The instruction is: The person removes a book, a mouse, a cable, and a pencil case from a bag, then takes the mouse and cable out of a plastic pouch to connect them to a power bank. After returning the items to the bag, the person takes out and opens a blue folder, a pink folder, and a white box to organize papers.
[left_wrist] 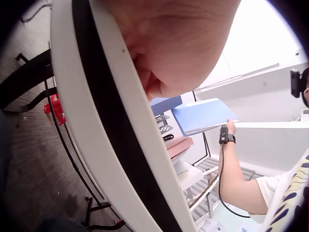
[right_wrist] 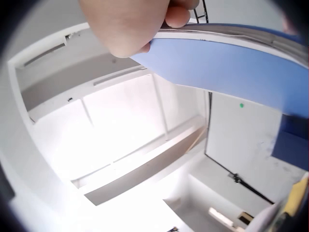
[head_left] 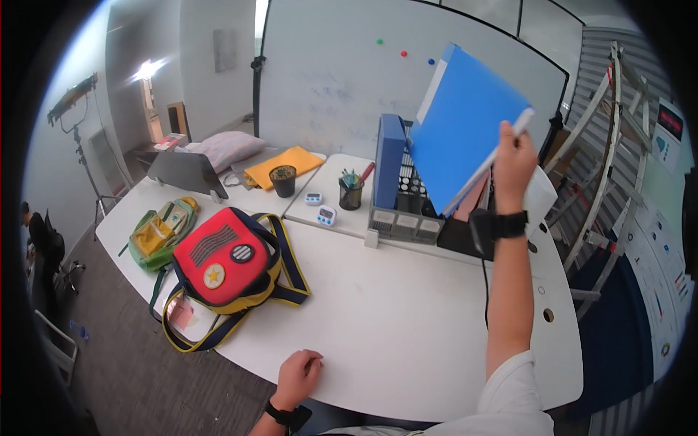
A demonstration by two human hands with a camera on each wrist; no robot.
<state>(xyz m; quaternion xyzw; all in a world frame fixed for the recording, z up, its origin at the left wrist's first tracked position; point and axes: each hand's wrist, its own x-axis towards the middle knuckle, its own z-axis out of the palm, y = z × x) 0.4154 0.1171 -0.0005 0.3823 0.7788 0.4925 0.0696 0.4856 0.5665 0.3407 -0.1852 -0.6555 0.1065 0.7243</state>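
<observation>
My right hand (head_left: 515, 163) grips a blue folder (head_left: 465, 120) by its edge, thumb and fingers on either side. The folder is tilted, raised over a dark mesh file rack (head_left: 404, 227) and overlapping it in the head view. White sheet edges show along its side in the right wrist view, close to the hand (right_wrist: 130, 24). In the rack a dark blue file box (head_left: 390, 163) stands upright, with a pink folder (head_left: 476, 198) farther right. My left hand (head_left: 297, 379) rests at the table's front edge, fingers loosely curled, holding nothing.
A red backpack (head_left: 225, 258) and a small green bag (head_left: 156, 236) lie at the left of the white table (head_left: 392, 320). Behind them are a laptop (head_left: 187, 174), a plant pot (head_left: 283, 182), a pen holder (head_left: 350, 196) and two timers (head_left: 326, 215). A ladder (head_left: 611, 145) stands right.
</observation>
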